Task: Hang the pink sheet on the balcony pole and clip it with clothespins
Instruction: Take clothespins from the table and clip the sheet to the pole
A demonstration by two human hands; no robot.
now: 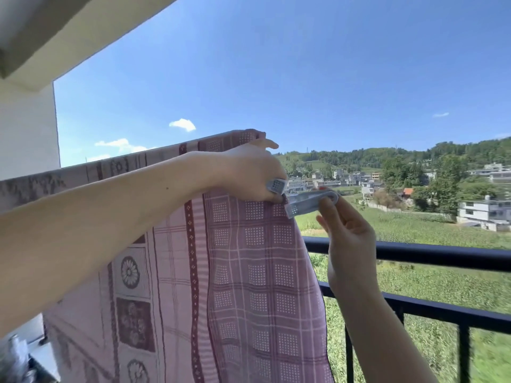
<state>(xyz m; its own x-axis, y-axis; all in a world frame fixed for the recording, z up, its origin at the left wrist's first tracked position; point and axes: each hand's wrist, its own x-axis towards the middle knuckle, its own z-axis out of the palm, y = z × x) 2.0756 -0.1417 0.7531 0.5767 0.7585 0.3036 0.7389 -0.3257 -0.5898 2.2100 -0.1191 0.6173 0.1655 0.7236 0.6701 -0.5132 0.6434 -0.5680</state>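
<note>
Left hand reaches across, clenched on the right top corner of the pink patterned cloth sheet, a pale blue-grey plastic clothespin under its fingers. Right hand raised, pinching a second pale blue-grey clothespin touching the sheet's edge. Sheet hangs draped, above the black metal balcony railing.

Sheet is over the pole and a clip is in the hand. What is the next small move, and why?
Probably push the grey clothespin leftward onto the pink sheet edge, then release. The right hand holds it at that edge, while the left hand pins the fabric there.
</note>
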